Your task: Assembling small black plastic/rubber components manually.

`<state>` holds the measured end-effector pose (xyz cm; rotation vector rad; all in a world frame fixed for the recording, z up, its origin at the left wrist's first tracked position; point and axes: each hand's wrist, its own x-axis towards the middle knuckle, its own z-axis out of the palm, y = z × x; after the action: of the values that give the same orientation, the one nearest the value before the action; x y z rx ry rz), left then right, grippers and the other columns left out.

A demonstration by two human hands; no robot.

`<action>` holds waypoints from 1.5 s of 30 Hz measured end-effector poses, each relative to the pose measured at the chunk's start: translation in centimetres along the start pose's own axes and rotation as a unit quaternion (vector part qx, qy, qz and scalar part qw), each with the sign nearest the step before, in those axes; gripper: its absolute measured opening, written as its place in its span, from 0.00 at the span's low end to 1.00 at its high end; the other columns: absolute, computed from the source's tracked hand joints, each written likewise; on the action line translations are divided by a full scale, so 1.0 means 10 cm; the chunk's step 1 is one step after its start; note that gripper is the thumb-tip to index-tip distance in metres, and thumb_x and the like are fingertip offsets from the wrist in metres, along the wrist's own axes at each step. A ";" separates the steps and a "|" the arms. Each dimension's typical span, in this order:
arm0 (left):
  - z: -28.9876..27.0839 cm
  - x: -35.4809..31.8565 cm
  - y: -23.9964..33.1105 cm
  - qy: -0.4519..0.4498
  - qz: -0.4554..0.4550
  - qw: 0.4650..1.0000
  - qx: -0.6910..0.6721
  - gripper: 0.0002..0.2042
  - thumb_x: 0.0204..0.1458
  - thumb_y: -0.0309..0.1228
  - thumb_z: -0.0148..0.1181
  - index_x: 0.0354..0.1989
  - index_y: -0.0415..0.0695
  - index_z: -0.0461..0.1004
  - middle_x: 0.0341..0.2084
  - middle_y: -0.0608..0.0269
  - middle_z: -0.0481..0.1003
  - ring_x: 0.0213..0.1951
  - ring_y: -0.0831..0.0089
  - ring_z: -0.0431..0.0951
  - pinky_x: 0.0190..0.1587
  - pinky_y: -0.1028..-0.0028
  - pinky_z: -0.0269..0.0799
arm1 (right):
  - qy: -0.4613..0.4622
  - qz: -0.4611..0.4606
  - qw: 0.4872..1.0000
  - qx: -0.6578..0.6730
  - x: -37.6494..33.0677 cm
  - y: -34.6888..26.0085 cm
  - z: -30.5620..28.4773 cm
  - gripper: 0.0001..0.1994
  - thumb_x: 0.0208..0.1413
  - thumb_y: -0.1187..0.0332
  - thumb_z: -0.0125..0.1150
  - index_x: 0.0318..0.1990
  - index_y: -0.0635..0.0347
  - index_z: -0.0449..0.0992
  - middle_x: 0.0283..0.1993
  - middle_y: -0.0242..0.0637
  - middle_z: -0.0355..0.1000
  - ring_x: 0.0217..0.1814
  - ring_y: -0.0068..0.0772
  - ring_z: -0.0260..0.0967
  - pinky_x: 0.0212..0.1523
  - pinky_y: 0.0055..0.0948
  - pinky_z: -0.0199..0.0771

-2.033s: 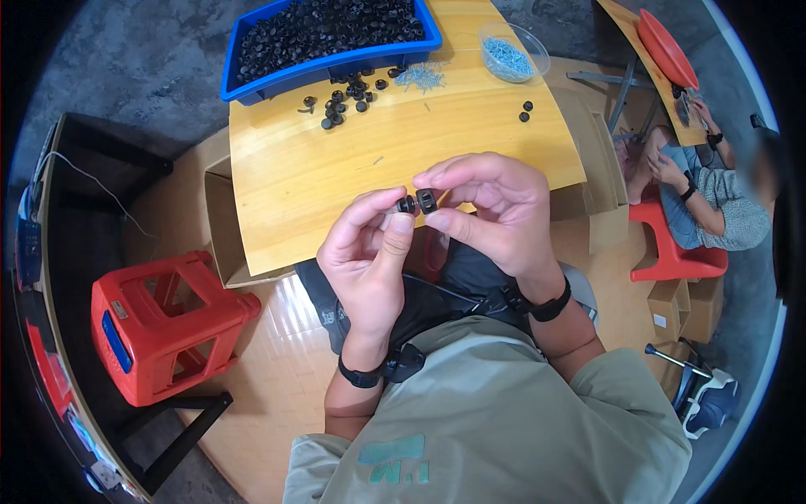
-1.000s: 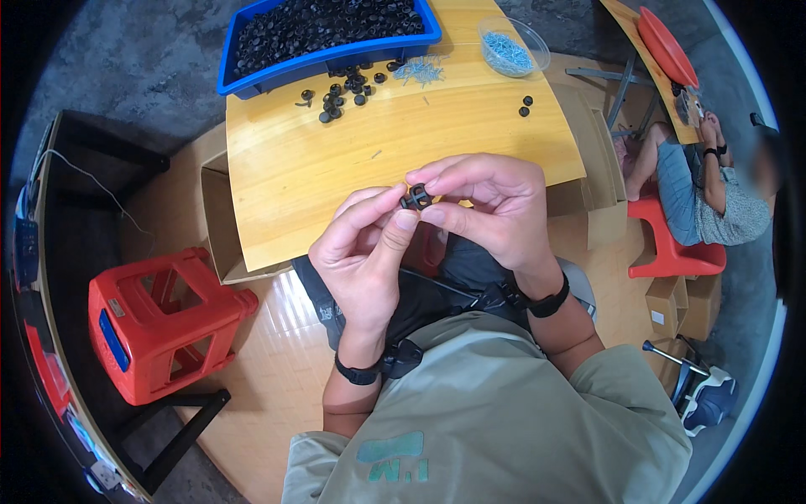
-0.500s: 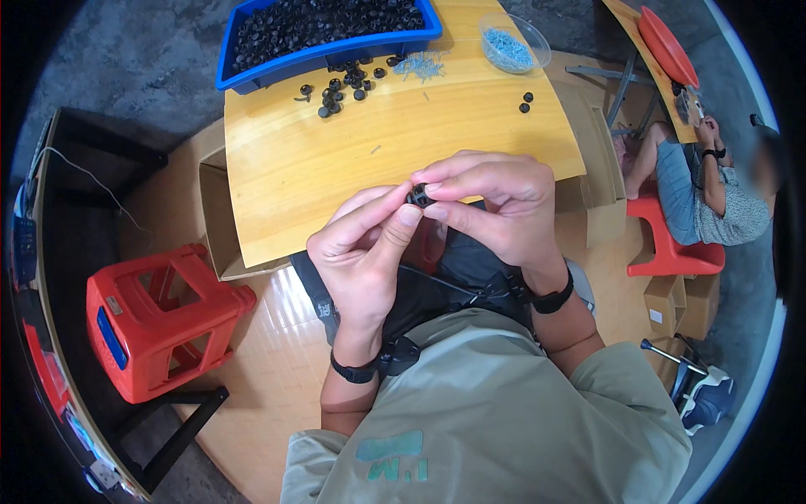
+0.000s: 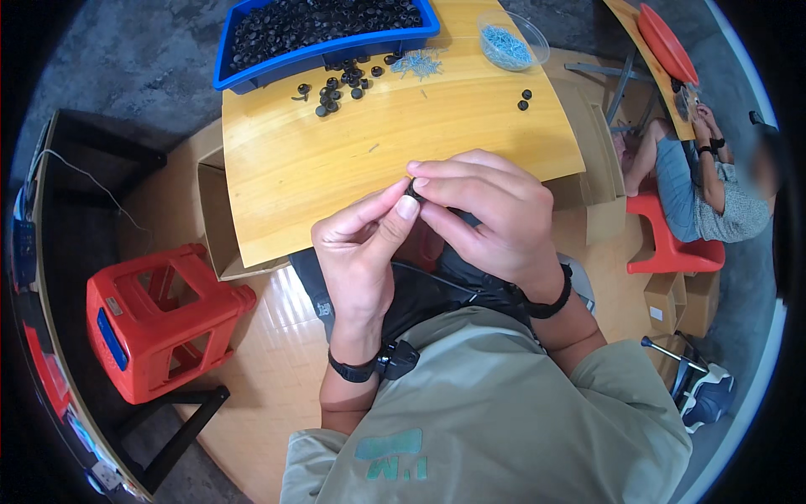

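Between both hands, just over the near edge of the wooden table (image 4: 336, 185), is a small round black plastic part (image 4: 413, 191). My left hand (image 4: 363, 244) pinches it between thumb and index finger. From the other side, the fingertips of my right hand (image 4: 504, 218) close on the same part and cover most of it. Farther off on the tabletop lie several loose black plastic parts (image 4: 356, 93). Beside them is a small pile of thin silvery-blue pins or screws (image 4: 416, 63); which of these cannot be told.
A blue bin (image 4: 327, 48) full of black parts stands at the far left of the table. A clear bowl (image 4: 544, 55) of the thin metal pieces sits far right. Red stools (image 4: 155, 319) and cardboard boxes (image 4: 220, 214) flank the table. Another person (image 4: 726, 197) sits at the right.
My right fingers have shifted over the black part, which now shows less of its surface and sits slightly higher and farther left. My right thumb has moved lower.
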<state>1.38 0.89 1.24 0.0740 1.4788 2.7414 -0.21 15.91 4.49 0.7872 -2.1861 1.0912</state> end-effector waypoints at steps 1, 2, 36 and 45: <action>0.00 0.00 0.01 -0.007 -0.011 1.000 0.006 0.11 0.50 0.18 0.61 0.43 0.34 0.77 0.36 0.53 0.79 0.36 0.75 0.78 0.39 0.79 0.73 | 0.000 0.000 1.000 0.000 -0.01 0.00 0.00 0.11 0.38 0.79 0.68 0.33 0.64 0.77 0.37 0.41 0.77 0.34 0.40 0.75 0.34 0.29 0.76; 0.00 0.01 0.01 -0.007 -0.011 1.000 0.006 0.11 0.50 0.18 0.61 0.43 0.34 0.77 0.36 0.53 0.79 0.36 0.75 0.78 0.39 0.79 0.73 | 0.000 0.003 1.000 -0.005 -0.01 0.01 0.01 0.11 0.38 0.79 0.68 0.32 0.63 0.77 0.37 0.41 0.77 0.34 0.40 0.75 0.34 0.30 0.76; -1.07 0.80 -0.16 0.075 0.044 0.691 0.717 0.12 0.47 0.30 0.63 0.34 0.33 0.76 0.22 0.48 0.75 0.26 0.57 0.76 0.32 0.67 0.72 | -0.236 0.322 0.917 -0.012 -0.03 0.92 0.32 0.09 0.50 0.73 0.60 0.39 0.67 0.77 0.34 0.48 0.77 0.38 0.41 0.76 0.41 0.33 0.75; -0.93 1.59 -0.31 0.041 0.188 0.658 0.728 0.15 0.43 0.31 0.67 0.36 0.33 0.76 0.28 0.46 0.75 0.32 0.54 0.76 0.38 0.63 0.71 | -0.239 0.233 0.939 -0.081 0.00 1.08 0.90 0.06 0.48 0.73 0.61 0.33 0.64 0.75 0.34 0.44 0.74 0.41 0.46 0.72 0.42 0.38 0.71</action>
<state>-15.02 -4.45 -5.97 0.2829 3.4154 0.8528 -9.85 13.75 -5.47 0.5032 -2.9434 0.9805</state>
